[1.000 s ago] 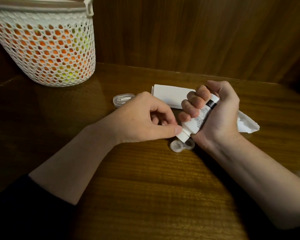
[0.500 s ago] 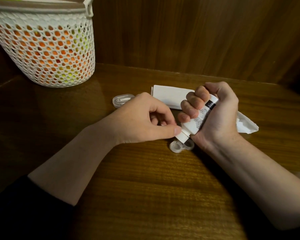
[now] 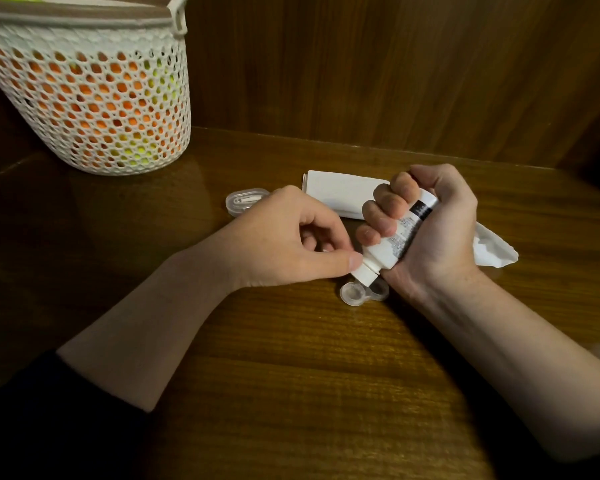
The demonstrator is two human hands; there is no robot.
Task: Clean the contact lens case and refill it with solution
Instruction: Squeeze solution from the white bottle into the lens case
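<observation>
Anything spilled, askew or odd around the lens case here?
Nothing stands out. The right hand grips the solution bottle tilted nozzle-down over the open lens case; the left hand pinches its nozzle end. No visible liquid on the table.

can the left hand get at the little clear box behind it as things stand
Probably yes. The clear box lies on bare table just beyond the left hand, nothing between them, but that hand is now at the bottle cap and would have to let go.
</observation>
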